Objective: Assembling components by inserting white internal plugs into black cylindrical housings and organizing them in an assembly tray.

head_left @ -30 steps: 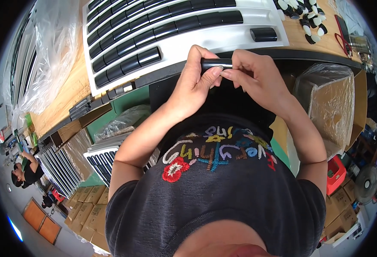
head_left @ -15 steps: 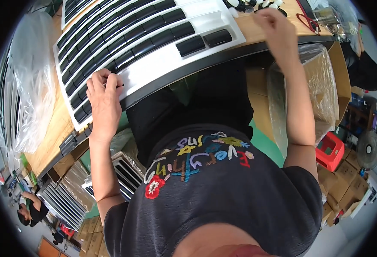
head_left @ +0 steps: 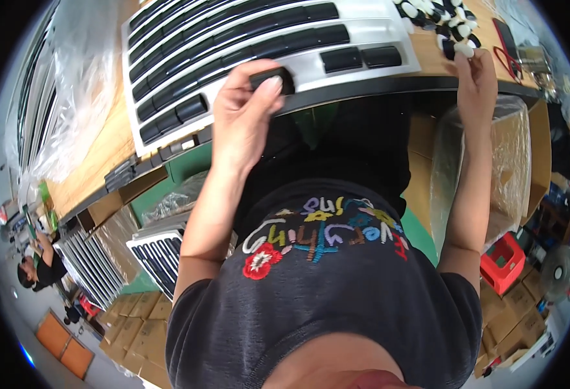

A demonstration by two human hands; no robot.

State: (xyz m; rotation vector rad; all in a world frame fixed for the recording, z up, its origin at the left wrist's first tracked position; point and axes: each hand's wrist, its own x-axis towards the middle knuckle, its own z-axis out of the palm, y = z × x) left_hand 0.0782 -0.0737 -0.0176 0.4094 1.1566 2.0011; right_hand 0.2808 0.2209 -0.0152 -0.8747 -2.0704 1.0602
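Okay, left hand (head_left: 241,110) pinched a black cylinder (head_left: 286,79) by the tray (head_left: 309,68). Right hand (head_left: 477,81) touched a white cap (head_left: 464,50), couldn't tell if pinching.

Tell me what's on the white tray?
Rows of black pieces lie on the white tray, two set apart near its right corner. The left hand, holding another piece, hides part of it. Its surface under the pieces is covered.

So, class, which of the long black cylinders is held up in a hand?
The cylinder in the left hand, raised near the front edge of the white tray; the others near it lie in the tray, ungripped.
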